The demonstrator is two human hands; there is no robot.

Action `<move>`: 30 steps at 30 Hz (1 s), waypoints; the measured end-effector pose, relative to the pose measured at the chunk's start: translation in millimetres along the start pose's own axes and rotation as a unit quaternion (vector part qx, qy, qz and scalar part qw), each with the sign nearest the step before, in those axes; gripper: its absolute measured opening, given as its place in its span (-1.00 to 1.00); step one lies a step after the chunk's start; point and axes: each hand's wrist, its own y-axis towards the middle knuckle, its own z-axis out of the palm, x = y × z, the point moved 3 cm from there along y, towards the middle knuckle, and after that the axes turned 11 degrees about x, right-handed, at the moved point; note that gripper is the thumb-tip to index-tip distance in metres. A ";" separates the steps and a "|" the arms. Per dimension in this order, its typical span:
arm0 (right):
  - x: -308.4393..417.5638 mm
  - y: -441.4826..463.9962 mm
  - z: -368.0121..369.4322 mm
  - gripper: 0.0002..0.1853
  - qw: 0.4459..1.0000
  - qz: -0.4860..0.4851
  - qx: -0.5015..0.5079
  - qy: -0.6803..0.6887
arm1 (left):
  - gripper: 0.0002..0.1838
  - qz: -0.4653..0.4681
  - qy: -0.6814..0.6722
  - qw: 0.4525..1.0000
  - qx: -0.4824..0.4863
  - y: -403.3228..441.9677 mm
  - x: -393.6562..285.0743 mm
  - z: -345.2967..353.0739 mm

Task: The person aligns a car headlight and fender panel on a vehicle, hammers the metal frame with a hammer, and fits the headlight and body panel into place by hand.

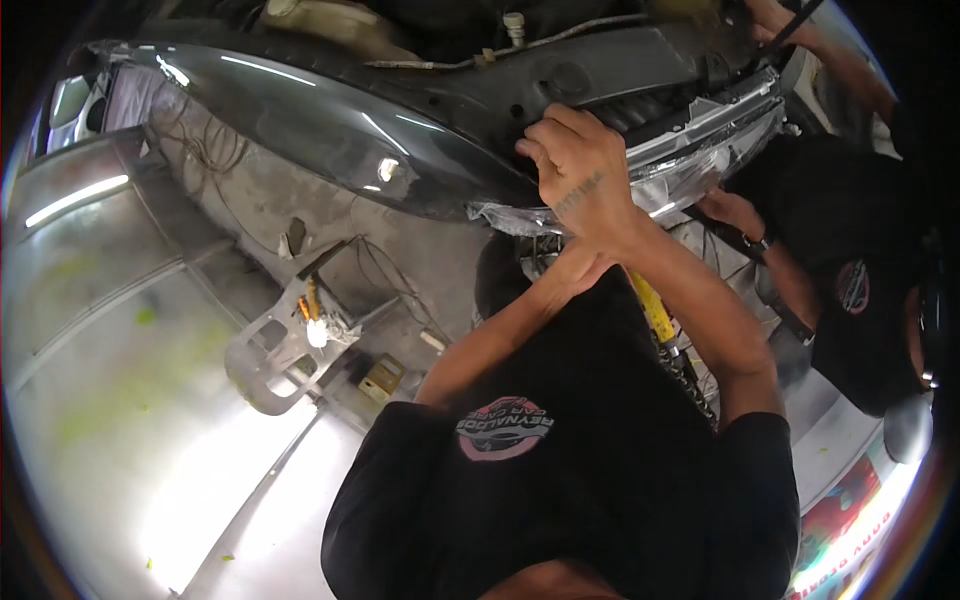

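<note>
My right hand [585, 165] is curled closed over the inner edge of a dark grey car fender [330, 125], beside the headlight. What its fingers hold, if anything, is hidden. My left hand [588, 266] lies beneath my right wrist, and its fingers are out of sight. To the right of my hands extends a headlight [690, 165] with clear plastic along it. More crumpled clear plastic [515, 217] hangs at the fender's tip, just below my right hand.
A co-worker's hand [735, 212] with a wristwatch reaches to the headlight's underside; another hand [785, 25] is above. A yellow tool [653, 308] and a chain [690, 385] stand below. Leftward are a metal bracket [255, 365], a yellow box [382, 378], cables [385, 270] and a sanded panel [110, 290].
</note>
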 end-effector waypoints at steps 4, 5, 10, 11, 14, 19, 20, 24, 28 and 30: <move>-4.5 2.1 -5.4 -0.89 0.999 -0.005 0.013 0.033 | -0.45 -0.019 0.021 0.999 -0.018 2.2 -1.7 -8.4; -5.0 3.1 -6.4 -0.85 0.999 -0.009 0.025 0.031 | -0.43 -0.026 0.037 0.999 0.003 4.4 -2.2 -5.6; -3.8 5.1 -13.0 -0.86 0.998 -0.006 0.044 0.032 | -0.49 -0.051 0.007 0.998 -0.023 8.2 -7.8 -0.3; -3.5 4.2 -12.0 -0.85 0.998 0.004 0.053 0.035 | -0.49 -0.050 0.007 0.998 -0.027 8.1 -8.8 2.7; -4.7 8.8 -7.4 -0.83 0.997 0.008 0.065 0.029 | -0.49 -0.022 -0.001 0.999 -0.050 4.9 -10.1 6.8; -7.1 6.6 -7.3 -0.80 0.997 0.003 0.058 0.045 | -0.41 -0.033 -0.012 0.998 -0.058 3.4 -4.0 -3.9; -7.0 6.5 -7.4 -0.80 0.997 -0.002 0.059 0.045 | -0.42 -0.029 -0.015 0.998 -0.059 4.6 -5.1 -1.6; -5.2 -1.5 -5.2 -0.77 0.998 -0.057 -0.002 0.003 | -0.43 -0.009 0.006 1.000 -0.004 6.3 -12.9 10.1; 0.9 -3.2 -7.1 -0.69 0.997 -0.070 0.016 0.042 | -0.46 -0.009 -0.019 0.999 -0.047 2.6 -14.8 13.0; 0.2 -3.9 -5.7 -0.67 0.996 -0.083 0.011 0.027 | -0.50 0.000 0.015 0.999 -0.049 8.1 -16.0 12.3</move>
